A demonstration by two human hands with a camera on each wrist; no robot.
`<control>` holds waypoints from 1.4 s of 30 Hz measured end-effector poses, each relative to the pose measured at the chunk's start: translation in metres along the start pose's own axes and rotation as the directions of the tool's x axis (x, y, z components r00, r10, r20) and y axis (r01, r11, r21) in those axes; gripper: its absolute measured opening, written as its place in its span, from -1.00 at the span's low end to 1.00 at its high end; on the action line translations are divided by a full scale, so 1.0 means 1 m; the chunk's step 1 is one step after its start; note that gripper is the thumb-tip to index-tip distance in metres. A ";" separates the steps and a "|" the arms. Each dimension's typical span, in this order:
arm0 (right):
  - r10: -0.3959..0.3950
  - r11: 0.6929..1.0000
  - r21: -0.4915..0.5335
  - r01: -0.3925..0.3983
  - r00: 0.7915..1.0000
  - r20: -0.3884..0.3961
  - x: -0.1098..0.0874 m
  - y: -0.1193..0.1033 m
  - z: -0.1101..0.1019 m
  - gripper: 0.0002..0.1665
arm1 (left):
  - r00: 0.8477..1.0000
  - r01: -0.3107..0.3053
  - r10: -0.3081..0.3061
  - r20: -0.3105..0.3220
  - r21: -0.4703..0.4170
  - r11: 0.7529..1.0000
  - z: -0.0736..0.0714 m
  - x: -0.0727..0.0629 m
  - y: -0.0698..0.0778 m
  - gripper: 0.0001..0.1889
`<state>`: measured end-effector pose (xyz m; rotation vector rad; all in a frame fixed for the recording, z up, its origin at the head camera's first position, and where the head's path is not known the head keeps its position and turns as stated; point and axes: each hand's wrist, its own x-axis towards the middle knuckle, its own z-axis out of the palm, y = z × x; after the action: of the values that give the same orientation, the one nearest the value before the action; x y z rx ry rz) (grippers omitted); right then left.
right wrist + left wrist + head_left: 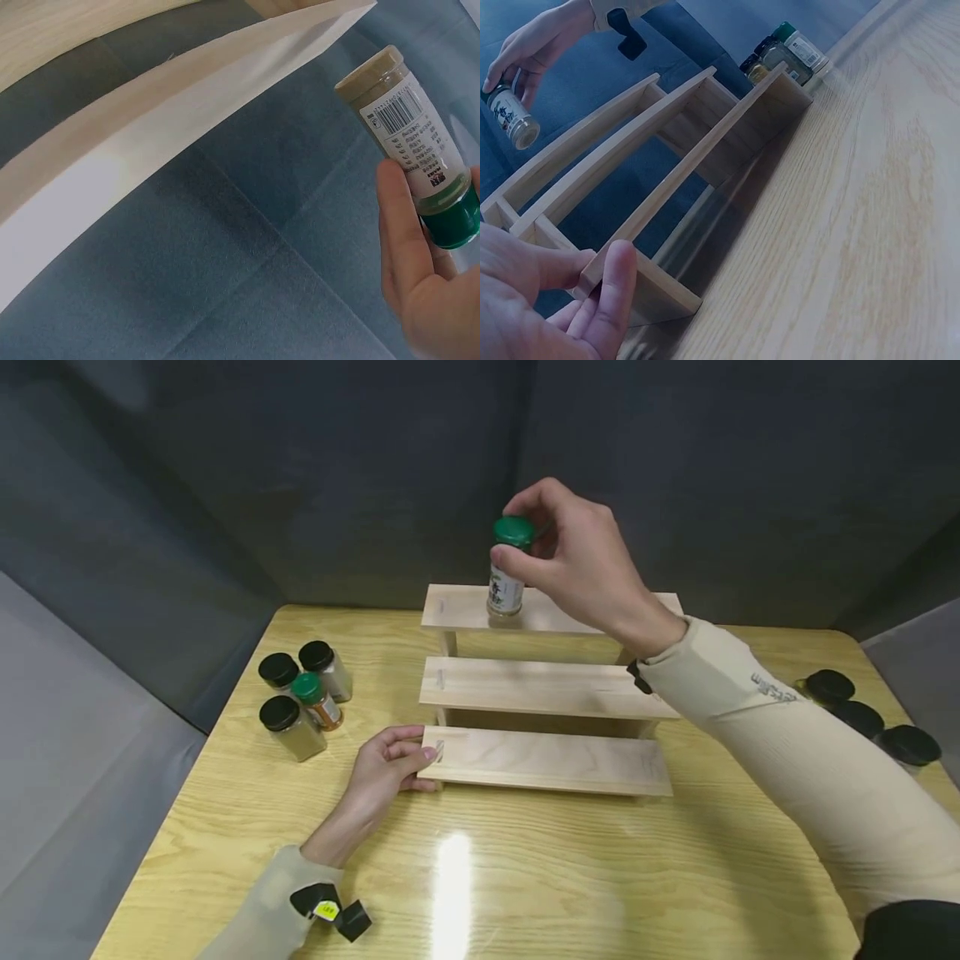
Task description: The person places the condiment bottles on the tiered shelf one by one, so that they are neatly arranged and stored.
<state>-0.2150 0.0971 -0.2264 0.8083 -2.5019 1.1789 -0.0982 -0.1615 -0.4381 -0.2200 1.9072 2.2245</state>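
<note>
Over the top shelf (463,608): one jar (505,592), pinched by our right hand (581,547). Left hand (384,764): gripping bottom shelf (547,760) by its end. Step, we judge: placing; next calls for lowering upright, then release.

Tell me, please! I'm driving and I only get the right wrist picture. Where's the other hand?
Observer: The left hand is gripping the left end of the lowest shelf.
Operator: Cool! Which shelf is my held jar closest to?
Observer: The top shelf, the highest of three.
Operator: Are there more jars on the left?
Observer: Yes, a green-lidded jar stands on the table with three black-lidded jars.
</note>
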 end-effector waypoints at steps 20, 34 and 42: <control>0.048 0.999 -0.020 -0.047 0.997 0.054 0.021 0.010 0.015 -0.52 | 1.000 -0.006 0.007 0.015 -0.008 1.000 0.005 0.002 -0.004 -0.55; 0.053 0.998 -0.023 -0.051 0.997 0.051 0.024 0.014 0.019 -0.52 | 1.000 -0.018 0.018 0.018 -0.006 1.000 0.011 0.003 -0.004 -0.57; 0.048 0.999 -0.029 -0.046 0.997 0.061 0.026 0.014 0.023 -0.51 | 1.000 -0.016 0.016 0.024 -0.012 1.000 0.011 0.001 -0.004 -0.57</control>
<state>-0.2441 0.0767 -0.2377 0.7951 -2.5945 1.1491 -0.0984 -0.1503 -0.4410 -0.1794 1.8902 2.2388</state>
